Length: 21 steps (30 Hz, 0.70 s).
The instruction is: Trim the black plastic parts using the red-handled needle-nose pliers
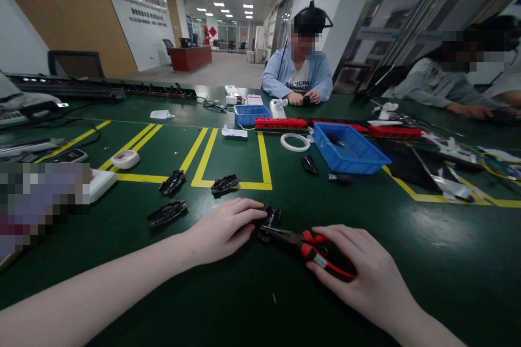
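Right hand (358, 265) grips red-handled pliers (301, 242); left hand (223, 230) holds a black part (269, 219) at their tip

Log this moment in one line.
left hand: steadies small black plastic part | right hand: grips red-handled pliers | pliers tip at part

Assembly workshop: taped green workbench (366, 293) (parts bins (348, 147), seated co-workers (299, 73))

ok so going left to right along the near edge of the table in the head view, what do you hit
black plastic part → left hand → small black part under its fingertips → pliers with red-and-black handles → right hand, wrapped around those handles
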Each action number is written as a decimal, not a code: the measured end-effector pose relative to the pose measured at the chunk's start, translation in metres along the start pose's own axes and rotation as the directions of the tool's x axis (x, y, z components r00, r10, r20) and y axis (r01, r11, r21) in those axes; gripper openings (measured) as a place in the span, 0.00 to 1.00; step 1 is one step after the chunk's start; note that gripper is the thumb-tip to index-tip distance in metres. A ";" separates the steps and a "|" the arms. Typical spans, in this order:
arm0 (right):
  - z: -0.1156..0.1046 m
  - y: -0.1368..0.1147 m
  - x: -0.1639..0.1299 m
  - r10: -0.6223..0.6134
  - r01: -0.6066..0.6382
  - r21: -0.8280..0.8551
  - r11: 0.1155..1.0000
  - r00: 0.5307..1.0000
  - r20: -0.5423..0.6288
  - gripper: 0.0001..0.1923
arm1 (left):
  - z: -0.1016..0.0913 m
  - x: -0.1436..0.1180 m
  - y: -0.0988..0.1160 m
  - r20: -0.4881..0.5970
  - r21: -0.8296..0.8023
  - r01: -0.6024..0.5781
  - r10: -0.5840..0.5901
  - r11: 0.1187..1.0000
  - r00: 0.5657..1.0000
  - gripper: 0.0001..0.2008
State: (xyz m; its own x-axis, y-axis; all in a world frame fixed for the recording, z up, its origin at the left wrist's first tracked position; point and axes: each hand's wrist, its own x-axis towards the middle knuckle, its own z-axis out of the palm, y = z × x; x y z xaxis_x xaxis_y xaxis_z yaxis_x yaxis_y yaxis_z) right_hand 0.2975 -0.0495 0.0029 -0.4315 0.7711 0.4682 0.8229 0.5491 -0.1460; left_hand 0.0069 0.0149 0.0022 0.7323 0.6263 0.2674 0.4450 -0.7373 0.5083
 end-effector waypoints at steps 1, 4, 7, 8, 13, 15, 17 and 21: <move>0.001 0.001 -0.001 0.008 -0.008 0.008 1.000 1.000 0.005 0.20 | -0.001 0.000 0.001 0.025 -0.001 0.001 -0.001 1.000 1.000 0.19; 0.003 0.003 -0.004 0.031 -0.032 0.022 0.999 0.999 0.025 0.20 | -0.002 0.001 0.005 0.065 0.015 0.001 -0.002 1.000 0.998 0.18; 0.002 0.003 -0.004 0.033 -0.034 0.024 0.999 0.999 0.030 0.21 | -0.004 0.001 0.007 0.069 0.032 0.019 -0.022 0.999 0.997 0.17; 0.002 0.003 -0.004 0.031 -0.032 0.024 0.999 0.999 0.030 0.20 | -0.004 0.000 0.007 0.070 0.034 0.028 -0.031 0.999 0.997 0.17; 0.002 0.001 -0.003 0.013 -0.013 0.017 1.000 1.000 0.019 0.20 | -0.004 -0.001 0.005 0.084 0.028 0.017 -0.019 0.999 0.996 0.19; 0.003 0.001 -0.003 -0.011 0.011 0.007 1.000 1.000 0.012 0.21 | -0.003 0.000 0.003 0.086 0.024 -0.007 0.005 1.000 0.996 0.18; 0.003 0.001 -0.004 -0.042 0.042 -0.006 0.999 0.999 0.003 0.22 | -0.002 0.000 0.002 0.085 0.030 -0.012 0.010 0.999 0.996 0.16; 0.003 0.001 -0.004 -0.068 0.067 -0.023 0.997 0.998 -0.010 0.23 | 0.001 0.000 0.000 0.082 0.060 -0.020 0.015 0.998 0.996 0.14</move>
State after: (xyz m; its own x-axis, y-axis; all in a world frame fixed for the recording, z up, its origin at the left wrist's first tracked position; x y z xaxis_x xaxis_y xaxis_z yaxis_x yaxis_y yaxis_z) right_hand 0.2989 -0.0510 -0.0011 -0.4824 0.7290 0.4856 0.8002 0.5923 -0.0943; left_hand 0.0074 0.0149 0.0018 0.7787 0.5924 0.2066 0.4605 -0.7634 0.4530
